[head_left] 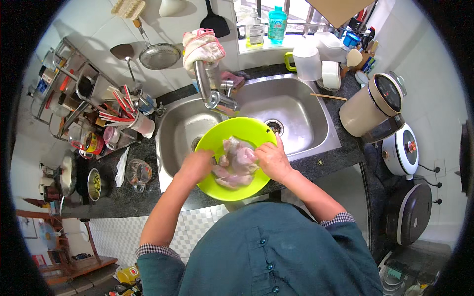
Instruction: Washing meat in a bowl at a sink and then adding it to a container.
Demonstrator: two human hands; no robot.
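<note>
A lime-green plastic basin (216,190) sits over the front of the double steel sink, across its divider. Pieces of raw, pale pink meat, probably poultry (235,179), lie inside it in shallow liquid. My right hand (273,160) reaches over the basin's right side, its bent fingers on the meat and its thumb pointing up near the rim. At the opposite side my left hand (197,165) is blurred, curled over the rim beside the meat; its fingertips are hidden. Above the basin is the steel faucet (222,101), with a pink-edged cloth (203,48) draped over its top.
Bare steel shows in the right sink bowl (289,101). On the left counter stand a glass mug (139,172), a metal bowl of green pieces (95,184) and a chopstick cup (142,125). A beige countertop appliance (364,107) and a white cooker (400,151) occupy the right.
</note>
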